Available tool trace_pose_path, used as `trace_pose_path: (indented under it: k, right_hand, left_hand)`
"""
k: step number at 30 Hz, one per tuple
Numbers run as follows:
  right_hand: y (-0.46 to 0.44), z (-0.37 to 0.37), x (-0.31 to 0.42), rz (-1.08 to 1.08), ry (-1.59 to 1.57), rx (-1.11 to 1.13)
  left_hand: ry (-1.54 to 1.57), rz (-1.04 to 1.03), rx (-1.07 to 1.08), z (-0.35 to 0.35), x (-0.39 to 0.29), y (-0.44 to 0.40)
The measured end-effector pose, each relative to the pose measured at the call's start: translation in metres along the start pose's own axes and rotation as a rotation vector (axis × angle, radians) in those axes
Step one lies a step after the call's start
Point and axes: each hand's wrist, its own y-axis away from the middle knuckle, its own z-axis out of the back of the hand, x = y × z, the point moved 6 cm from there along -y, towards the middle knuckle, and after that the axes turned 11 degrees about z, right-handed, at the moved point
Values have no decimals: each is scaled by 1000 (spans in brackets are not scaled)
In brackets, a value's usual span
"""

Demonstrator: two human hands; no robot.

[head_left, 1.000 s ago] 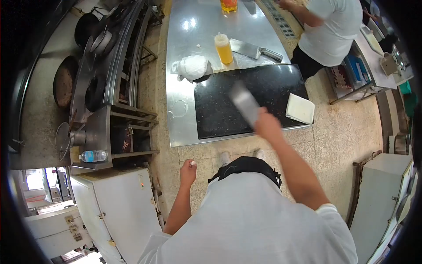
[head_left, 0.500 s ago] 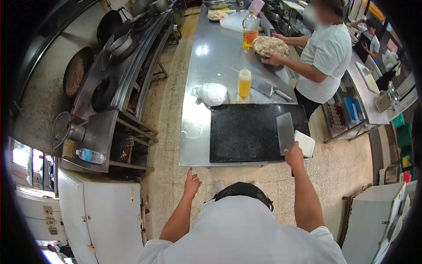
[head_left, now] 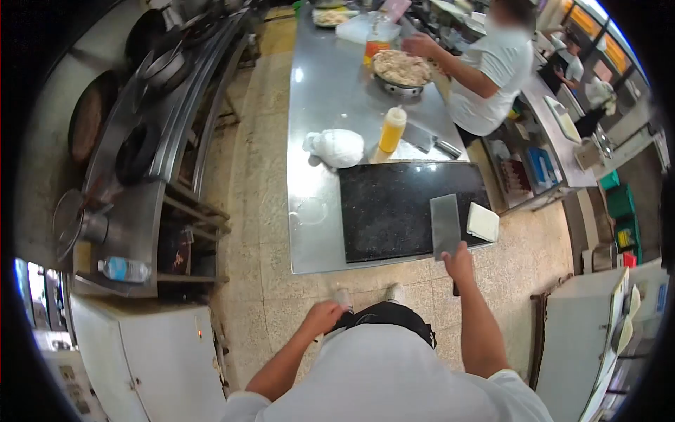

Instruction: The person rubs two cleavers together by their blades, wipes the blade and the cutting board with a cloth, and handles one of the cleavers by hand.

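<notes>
In the head view, my right hand [head_left: 458,261] is closed around the handle of a cleaver [head_left: 445,224]. Its broad blade lies flat over the front right of a black cutting board [head_left: 401,211]. Just right of the blade, a folded white cloth [head_left: 483,222] rests on the board's corner. My left hand [head_left: 325,317] hangs near my waist, short of the table edge, with its fingers curled and nothing visible in them. Behind the board stand a squeeze bottle of yellow liquid [head_left: 392,131] and a white plastic-wrapped bundle [head_left: 337,148]. A second cleaver [head_left: 420,138] lies beside the bottle.
Across the steel table [head_left: 316,243], a co-worker [head_left: 492,77] stands at a bowl heaped with pale food [head_left: 401,69]. An oil bottle [head_left: 380,39] is behind it. Left is a stove counter with woks [head_left: 137,151]; white cabinets [head_left: 165,352] stand at both sides.
My left hand has drawn back towards my waist and its fingers have curled. The cleaver has shifted slightly left and nearer me, away from the cloth. The co-worker's bowl now rests on the table.
</notes>
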Motion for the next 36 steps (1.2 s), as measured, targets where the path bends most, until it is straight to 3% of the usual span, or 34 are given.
trace_pose_path:
  k: [2,5,8,10,12,14,17,22,26,28,36]
  right_hand:
    - [-13,15,-9,-57,-4,-66]
    - [-25,-20,30,-98,39,34]
    - [-13,-63,118,14,78,261]
    - [-2,-73,158,161,28,266]
    - [3,-100,153,259,-68,376]
    - [17,-91,145,292,-163,334]
    - [35,-73,133,205,-304,304]
    - [36,-32,138,213,-514,183]
    - [25,-6,145,322,-576,145]
    - [23,11,147,197,-606,310]
    - [18,38,122,279,-648,342]
  left_hand:
    - [13,-67,67,-13,-3,23]
    - [184,-286,34,-14,-19,38]
    - [164,-251,-8,-3,-31,34]
    - [350,-97,7,16,-42,14]
    - [456,-66,-50,40,-48,-17]
    - [582,-9,-124,53,-50,-39]
    - [719,8,-134,52,-59,-50]
    - [903,-76,117,11,-110,-54]
    - [947,-54,95,-4,-133,-65]
    - [996,-70,62,-3,-146,-67]
    - [960,-59,-67,2,-188,-62]
